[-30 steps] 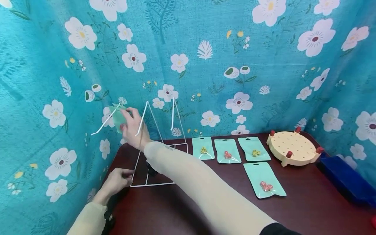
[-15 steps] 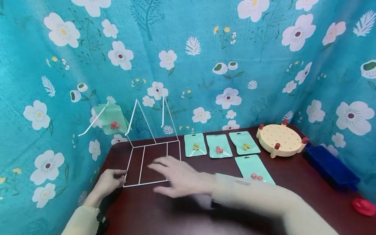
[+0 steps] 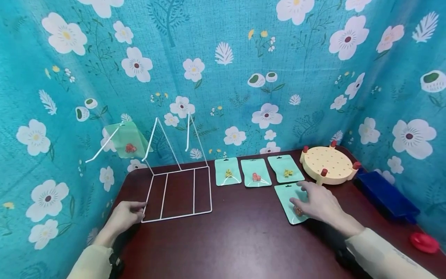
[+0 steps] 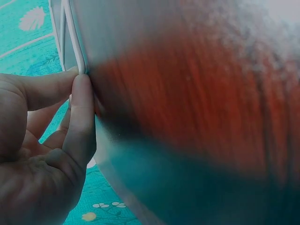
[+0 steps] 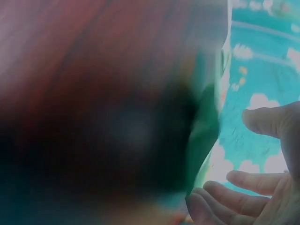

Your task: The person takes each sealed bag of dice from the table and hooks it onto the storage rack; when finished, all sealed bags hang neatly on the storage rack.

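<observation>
A white wire display rack (image 3: 177, 217) with hooked prongs stands on the left of the table. My left hand (image 3: 122, 217) pinches its front left corner between thumb and forefinger; the left wrist view shows the wire (image 4: 75, 37) between those fingertips. One green pouch (image 3: 122, 135) with red dice hangs from the rack's left hook. Over the nearest green pouch (image 3: 283, 197), lying flat with red dice in it, is my right hand (image 3: 318, 203). In the right wrist view its fingers (image 5: 243, 199) are spread, with thumb apart; whether they touch the pouch I cannot tell.
Three more pouches lie in a row behind: one with yellow dice (image 3: 228, 179), one with red dice (image 3: 256, 181), one with yellow dice (image 3: 285, 164). At the right are a round cream stand (image 3: 327, 164) with red-tipped legs, a blue tray (image 3: 385, 195) and a red object (image 3: 424, 242).
My right hand has let go of the pouch now hanging on the left hook and moved right to the nearest pouch. The left hand stays at the rack's corner.
</observation>
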